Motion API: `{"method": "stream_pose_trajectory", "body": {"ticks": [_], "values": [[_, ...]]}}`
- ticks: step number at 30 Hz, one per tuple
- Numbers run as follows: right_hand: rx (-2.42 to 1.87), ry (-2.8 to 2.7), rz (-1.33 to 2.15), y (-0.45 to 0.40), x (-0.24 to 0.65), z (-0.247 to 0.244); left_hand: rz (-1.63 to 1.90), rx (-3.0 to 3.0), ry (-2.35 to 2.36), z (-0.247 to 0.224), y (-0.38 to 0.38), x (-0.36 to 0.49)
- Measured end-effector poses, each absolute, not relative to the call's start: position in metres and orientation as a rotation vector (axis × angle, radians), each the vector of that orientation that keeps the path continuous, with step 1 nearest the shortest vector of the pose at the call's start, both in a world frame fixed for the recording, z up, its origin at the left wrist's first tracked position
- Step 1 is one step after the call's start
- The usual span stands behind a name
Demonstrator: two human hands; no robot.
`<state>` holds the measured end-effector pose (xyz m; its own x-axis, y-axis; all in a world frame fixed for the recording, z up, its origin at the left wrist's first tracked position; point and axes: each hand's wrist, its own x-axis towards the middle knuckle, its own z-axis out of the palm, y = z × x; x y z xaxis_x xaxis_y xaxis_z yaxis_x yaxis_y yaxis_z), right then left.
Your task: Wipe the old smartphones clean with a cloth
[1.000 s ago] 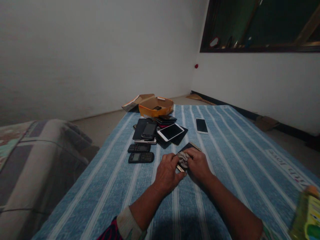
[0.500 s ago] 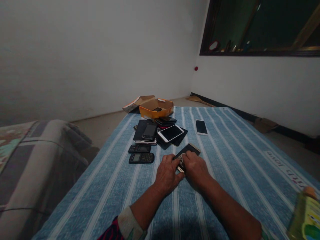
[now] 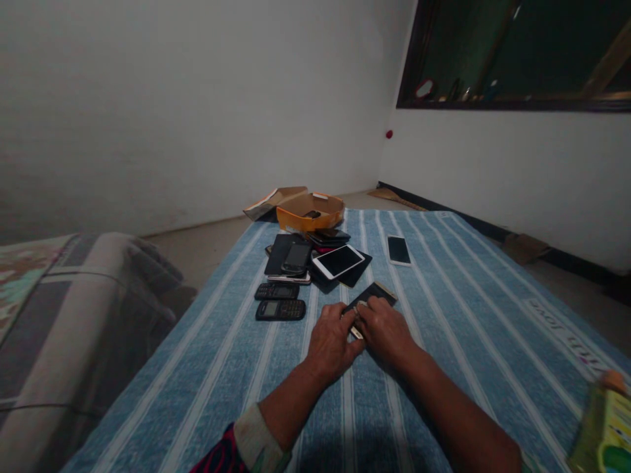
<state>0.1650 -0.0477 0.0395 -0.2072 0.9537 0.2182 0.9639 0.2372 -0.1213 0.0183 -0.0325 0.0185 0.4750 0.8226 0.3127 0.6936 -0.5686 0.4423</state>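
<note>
A dark phone with a pale edge [image 3: 379,293] lies at a slant on the striped cloth under both hands. My left hand [image 3: 331,338] is closed at its near left end, thumb and fingers on the phone's edges. My right hand [image 3: 387,328] presses down on the phone with bent fingers around a small, pale, crumpled wad [image 3: 361,307], perhaps cloth or tissue. Most of the wad and the phone's middle are hidden by the fingers. Left of the hands are two black keypad phones [image 3: 280,310], one behind the other.
A white phone [image 3: 338,261] lies on a pile of dark phones and cases [image 3: 277,255]. Another white phone [image 3: 399,250] lies apart to the right. Behind stands an open orange box [image 3: 310,213]. A bottle [image 3: 602,427] is at the right front, a covered seat [image 3: 98,315] at left.
The right hand's fingers have shifted slightly on the phone and now cover more of the wad. My left hand keeps its hold. The whole view has drifted slightly.
</note>
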Motion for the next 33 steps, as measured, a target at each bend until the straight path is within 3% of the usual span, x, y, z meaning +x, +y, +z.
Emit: {"method": "stream_pose_trajectory", "body": {"ticks": [8, 16, 23, 29, 33], "values": [[-1.807, -2.275, -0.131, -0.048, 0.165, 0.040, 0.752, 2.445, 1.301, 0.021, -0.034, 0.018], [-1.546, -2.340, -0.128, -0.047, 0.168, 0.029, 0.773, 2.418, 1.295, 0.020, -0.033, 0.018], [-1.713, -2.168, -0.163, -0.030, 0.185, 0.027, 0.733, 2.376, 1.315, 0.024, -0.034, 0.018], [-1.322, -2.328, -0.081, -0.041, 0.164, 0.021, 0.773, 2.378, 1.327, 0.014, -0.032, 0.019], [-1.309, -2.331, -0.100, -0.033, 0.161, 0.020, 0.784, 2.341, 1.337, 0.013, -0.032, 0.018]]}}
